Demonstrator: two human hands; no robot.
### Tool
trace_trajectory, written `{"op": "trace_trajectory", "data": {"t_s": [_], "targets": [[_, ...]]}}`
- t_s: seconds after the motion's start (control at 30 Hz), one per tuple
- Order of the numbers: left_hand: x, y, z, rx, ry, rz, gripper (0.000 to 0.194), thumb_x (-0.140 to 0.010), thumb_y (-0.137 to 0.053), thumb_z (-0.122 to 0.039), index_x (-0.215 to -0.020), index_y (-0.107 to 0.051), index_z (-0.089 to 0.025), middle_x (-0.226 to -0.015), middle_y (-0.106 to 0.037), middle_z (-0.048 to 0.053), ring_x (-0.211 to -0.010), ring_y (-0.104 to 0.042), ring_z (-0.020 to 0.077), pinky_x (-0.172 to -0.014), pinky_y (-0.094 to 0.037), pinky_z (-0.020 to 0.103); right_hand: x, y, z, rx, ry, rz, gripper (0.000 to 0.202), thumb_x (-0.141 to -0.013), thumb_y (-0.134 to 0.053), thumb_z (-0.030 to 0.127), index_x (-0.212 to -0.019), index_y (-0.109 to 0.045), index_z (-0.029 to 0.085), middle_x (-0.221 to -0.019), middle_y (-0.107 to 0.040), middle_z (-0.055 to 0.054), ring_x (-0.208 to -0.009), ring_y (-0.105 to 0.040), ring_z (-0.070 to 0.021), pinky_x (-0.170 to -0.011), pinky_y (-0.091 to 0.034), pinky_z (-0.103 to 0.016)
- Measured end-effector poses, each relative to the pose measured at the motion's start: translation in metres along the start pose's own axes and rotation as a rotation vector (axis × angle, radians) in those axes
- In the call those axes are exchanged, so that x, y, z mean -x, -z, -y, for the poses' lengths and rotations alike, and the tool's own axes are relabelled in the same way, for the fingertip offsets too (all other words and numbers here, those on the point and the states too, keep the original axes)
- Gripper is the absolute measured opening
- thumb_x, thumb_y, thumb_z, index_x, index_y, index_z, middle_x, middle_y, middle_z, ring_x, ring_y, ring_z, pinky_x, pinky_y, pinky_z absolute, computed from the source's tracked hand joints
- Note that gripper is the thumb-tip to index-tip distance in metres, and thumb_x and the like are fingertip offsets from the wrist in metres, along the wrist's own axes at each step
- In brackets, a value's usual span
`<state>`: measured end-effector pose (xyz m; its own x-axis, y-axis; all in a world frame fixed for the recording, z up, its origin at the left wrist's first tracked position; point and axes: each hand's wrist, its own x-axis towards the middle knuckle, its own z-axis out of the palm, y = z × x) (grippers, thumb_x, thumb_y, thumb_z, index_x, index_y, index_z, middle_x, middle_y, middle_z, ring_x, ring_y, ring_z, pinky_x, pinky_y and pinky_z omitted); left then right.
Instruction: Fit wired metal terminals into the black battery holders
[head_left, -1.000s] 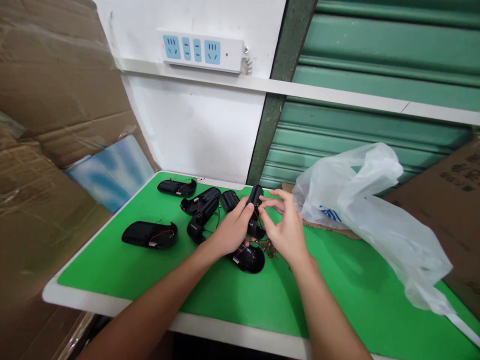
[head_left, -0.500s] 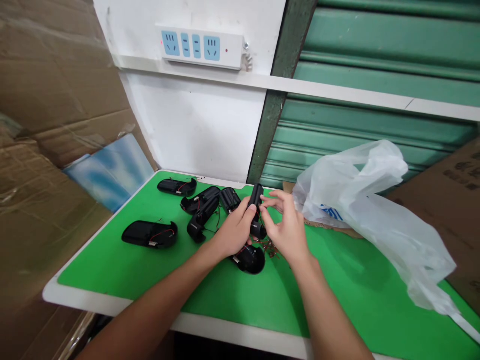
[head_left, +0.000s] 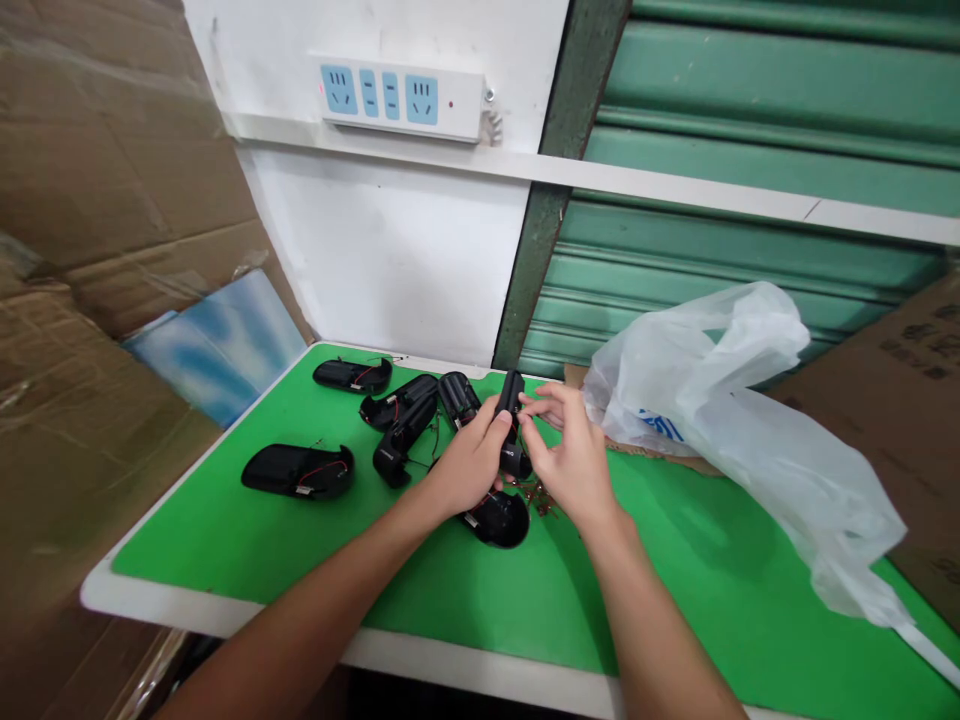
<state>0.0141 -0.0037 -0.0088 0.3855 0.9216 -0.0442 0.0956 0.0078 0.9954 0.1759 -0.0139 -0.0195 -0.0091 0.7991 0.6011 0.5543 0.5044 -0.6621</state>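
My left hand (head_left: 469, 458) is wrapped round a black plastic housing (head_left: 511, 392), held tilted above the mat, its lower end carrying small white lettering. At the housing's right side, the thumb and index finger of my right hand (head_left: 576, 455) come together in a pinch; whatever they grip is too small to make out. Beneath the hands lies another black housing (head_left: 504, 520) with a rounded, hollow end. Beside it is a small heap of reddish-brown bits (head_left: 541, 497), perhaps metal parts, partly hidden by my right hand.
Several similar black housings with thin wires, such as one at the left (head_left: 296, 470), lie on the green mat (head_left: 442, 610). A translucent plastic bag (head_left: 720, 390) stands at the right. Cardboard (head_left: 97, 200) borders the left side, and a power strip (head_left: 401, 97) hangs on the wall.
The view has shifted very slightly. Both hands keep nearly the same pose on the black housing.
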Motion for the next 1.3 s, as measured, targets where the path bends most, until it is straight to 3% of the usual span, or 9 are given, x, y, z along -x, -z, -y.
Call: {"op": "trace_trajectory", "data": {"t_s": [0.2,0.53,0.83,1.07,1.13,1.2,1.3], "targets": [[0.000,-0.001,0.000,-0.037,0.009,0.008,0.056,-0.105,-0.035,-0.055,-0.150,-0.047,-0.024,-0.080,-0.063,0.002,-0.050,-0.059,0.0169,-0.045,-0.049,0.026,-0.001,0.003,0.000,-0.025,0.004,0.014,0.036,-0.097,-0.062,0.020,-0.129,-0.049,0.029,-0.102,-0.074,-0.004,-0.114,-0.074,-0.0245,-0.102,-0.059,-0.045],[0.001,-0.001,-0.001,-0.021,-0.010,0.003,0.056,-0.105,-0.036,-0.055,-0.150,-0.047,-0.024,-0.081,-0.064,0.003,-0.052,-0.060,0.0168,-0.044,-0.047,0.024,0.000,0.000,0.001,0.092,0.093,0.002,0.037,-0.099,-0.060,0.019,-0.132,-0.048,0.028,-0.112,-0.074,-0.007,-0.114,-0.074,-0.0249,-0.100,-0.060,-0.043],[0.004,0.000,-0.003,-0.142,-0.174,0.011,0.052,-0.107,-0.035,-0.050,-0.147,-0.050,-0.021,-0.099,-0.069,0.007,-0.059,-0.057,0.0142,-0.057,-0.053,0.027,-0.002,0.004,0.007,0.282,0.254,0.022,0.036,-0.098,-0.055,0.012,-0.131,-0.052,0.025,-0.103,-0.072,-0.006,-0.100,-0.071,-0.0256,-0.091,-0.059,-0.043],[0.004,0.005,-0.006,-0.085,-0.090,0.054,0.056,-0.107,-0.034,-0.055,-0.154,-0.043,-0.025,-0.099,-0.065,0.006,-0.065,-0.061,0.0171,-0.055,-0.055,0.029,-0.006,0.009,0.013,0.180,0.212,-0.039,0.039,-0.096,-0.063,0.013,-0.132,-0.056,0.026,-0.101,-0.074,-0.002,-0.101,-0.070,-0.0226,-0.097,-0.054,-0.042],[0.004,0.007,-0.008,-0.094,-0.124,0.063,0.056,-0.107,-0.034,-0.054,-0.153,-0.045,-0.024,-0.102,-0.066,0.006,-0.077,-0.064,0.0198,-0.065,-0.058,0.031,-0.007,0.011,0.017,0.136,0.171,-0.076,0.027,-0.094,-0.067,0.014,-0.118,-0.064,0.026,-0.097,-0.075,-0.001,-0.097,-0.070,-0.0218,-0.093,-0.054,-0.040],[0.003,0.010,-0.010,-0.119,-0.208,0.062,0.053,-0.109,-0.034,-0.050,-0.151,-0.047,-0.022,-0.115,-0.067,0.008,-0.096,-0.065,0.0221,-0.087,-0.057,0.035,-0.009,0.011,0.019,0.102,0.142,-0.087,0.013,-0.092,-0.070,0.017,-0.102,-0.068,0.025,-0.094,-0.074,-0.001,-0.093,-0.069,-0.0218,-0.088,-0.054,-0.039],[0.003,0.014,-0.012,-0.133,-0.313,0.058,0.048,-0.110,-0.032,-0.043,-0.149,-0.048,-0.019,-0.139,-0.060,0.009,-0.123,-0.057,0.0224,-0.114,-0.042,0.036,-0.011,0.011,0.019,-0.012,0.073,-0.108,0.003,-0.093,-0.072,0.027,-0.095,-0.070,0.025,-0.101,-0.071,-0.005,-0.101,-0.066,-0.0235,-0.091,-0.054,-0.041]]}}
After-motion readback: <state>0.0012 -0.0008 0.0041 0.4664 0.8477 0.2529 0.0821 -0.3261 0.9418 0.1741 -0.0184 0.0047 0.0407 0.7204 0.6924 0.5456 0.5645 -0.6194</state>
